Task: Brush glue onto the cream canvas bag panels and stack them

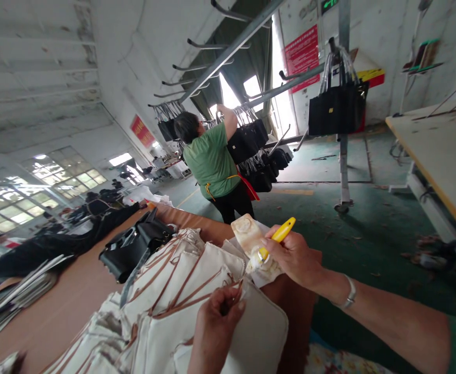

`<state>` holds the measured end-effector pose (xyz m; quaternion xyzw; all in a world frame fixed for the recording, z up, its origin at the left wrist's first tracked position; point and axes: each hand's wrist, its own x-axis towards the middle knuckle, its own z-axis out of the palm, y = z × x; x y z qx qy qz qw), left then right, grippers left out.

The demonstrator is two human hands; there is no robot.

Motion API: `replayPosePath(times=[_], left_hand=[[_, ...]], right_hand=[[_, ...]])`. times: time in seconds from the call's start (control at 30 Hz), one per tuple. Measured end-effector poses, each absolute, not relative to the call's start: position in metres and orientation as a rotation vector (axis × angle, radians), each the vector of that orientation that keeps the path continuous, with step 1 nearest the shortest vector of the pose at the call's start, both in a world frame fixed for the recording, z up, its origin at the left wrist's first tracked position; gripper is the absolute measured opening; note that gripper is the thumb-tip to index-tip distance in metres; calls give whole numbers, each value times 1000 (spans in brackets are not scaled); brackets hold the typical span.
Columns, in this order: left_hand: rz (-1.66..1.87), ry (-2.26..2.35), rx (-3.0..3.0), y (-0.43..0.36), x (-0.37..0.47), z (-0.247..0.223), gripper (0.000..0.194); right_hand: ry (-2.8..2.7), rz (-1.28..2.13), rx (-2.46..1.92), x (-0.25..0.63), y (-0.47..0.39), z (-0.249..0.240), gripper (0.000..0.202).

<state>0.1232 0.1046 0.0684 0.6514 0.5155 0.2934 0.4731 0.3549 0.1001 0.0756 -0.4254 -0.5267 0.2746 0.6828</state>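
My right hand [296,257] grips the yellow handle of a brush [284,230]. The brush head points down into a glue-crusted container [247,234] at the table's edge. To the lower left of it, my left hand [217,322] is closed in a pinch on the end of a thin brown strap [237,287]. Beneath this hand lie several off-white bag pieces [181,278] with brown straps, overlapping in a long pile. Part of what my left fingers hold is hidden.
A black handbag [138,244] lies on the brown table [72,275], behind the pile. Past the table a person in a green shirt [212,161] reaches to a rack [235,44] of hanging black bags [337,109]. Another table [438,156] stands at right.
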Motion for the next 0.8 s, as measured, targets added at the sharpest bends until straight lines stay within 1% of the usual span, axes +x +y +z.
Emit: replayPosePath(times=[0.13,0.3,0.5,0.63,0.7,0.8], left_hand=[[749,1364,1689,96,127,67,29],[848,1377,1925,71,138,72,25],[829,1394,2119,54,142,78,26],[732,1476,2123,52,142,81,21],[709,1484,2119,52,142,83,18],[724,1484,2136,52,142,85,18]], right_hand=[[-1249,753,-932,356,90,73,20],[-1115,766,-954,370,93,67,18],[-1027,1166,-814,368,95,64,18],[-1022,1429,-737,367,86,71,21],[-976,1434,-727,372,85,78,22],[-947,1258,-782,374,86,83,23]])
